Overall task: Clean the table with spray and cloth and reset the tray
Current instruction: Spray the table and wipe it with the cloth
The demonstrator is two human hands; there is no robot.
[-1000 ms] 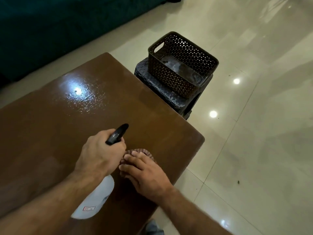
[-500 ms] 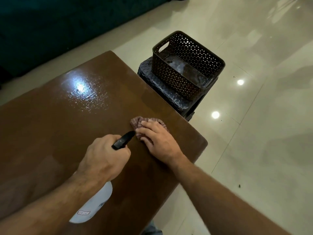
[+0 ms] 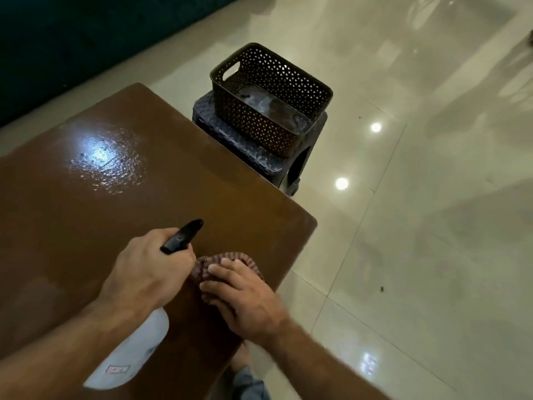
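A brown wooden table (image 3: 121, 203) fills the left of the head view, with a wet sprayed patch (image 3: 106, 160) near its far end. My left hand (image 3: 147, 272) grips a white spray bottle (image 3: 129, 353) by its black trigger head (image 3: 181, 236), nozzle pointing toward the far right. My right hand (image 3: 245, 298) presses flat on a crumpled brownish striped cloth (image 3: 227, 264) near the table's right edge, just right of my left hand. Most of the cloth is hidden under my fingers.
A brown perforated basket (image 3: 271, 99) sits on a dark stool (image 3: 248, 145) just beyond the table's right edge. Glossy cream floor tiles (image 3: 418, 226) spread to the right. A dark sofa (image 3: 86, 39) runs along the far left. My foot (image 3: 242, 356) shows below the table corner.
My right hand pushed the cloth away across the table, then pulled it back toward me beside my left hand. My left hand with the bottle stayed nearly still.
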